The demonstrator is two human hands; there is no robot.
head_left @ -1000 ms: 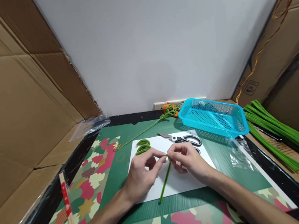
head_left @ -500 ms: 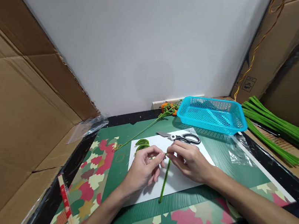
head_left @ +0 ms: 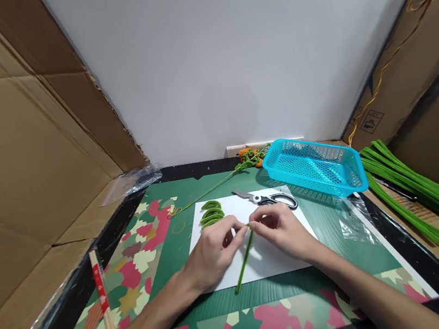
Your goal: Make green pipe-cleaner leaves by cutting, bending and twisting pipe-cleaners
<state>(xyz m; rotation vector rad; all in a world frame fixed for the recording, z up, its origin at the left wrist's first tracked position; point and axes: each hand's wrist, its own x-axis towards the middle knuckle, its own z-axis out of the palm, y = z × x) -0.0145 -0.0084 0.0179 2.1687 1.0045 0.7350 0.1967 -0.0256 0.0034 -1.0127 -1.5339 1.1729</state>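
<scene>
A green fuzzy stem (head_left: 244, 265) hangs down over the white paper (head_left: 266, 259), its upper end pinched between both hands. My left hand (head_left: 217, 247) is closed on it from the left, thumb and forefinger together. My right hand (head_left: 282, 229) pinches the same end from the right, fingertips nearly touching the left ones. Several curled green pieces (head_left: 211, 212) lie on the paper beyond my left hand. Scissors with black and grey handles (head_left: 268, 199) rest at the paper's far edge, behind my right hand.
A blue perforated basket (head_left: 314, 167) sits at the back right. Long green stems (head_left: 424, 183) lie at the far right. An orange flower with a green stem (head_left: 249, 157) lies at the back. Red-wrapped chopsticks (head_left: 99, 284) are at the left. Cardboard walls flank both sides.
The view has shifted slightly, moving the scene a little right. The fingers of my left hand have curled in, and more of the curled green pieces shows behind it.
</scene>
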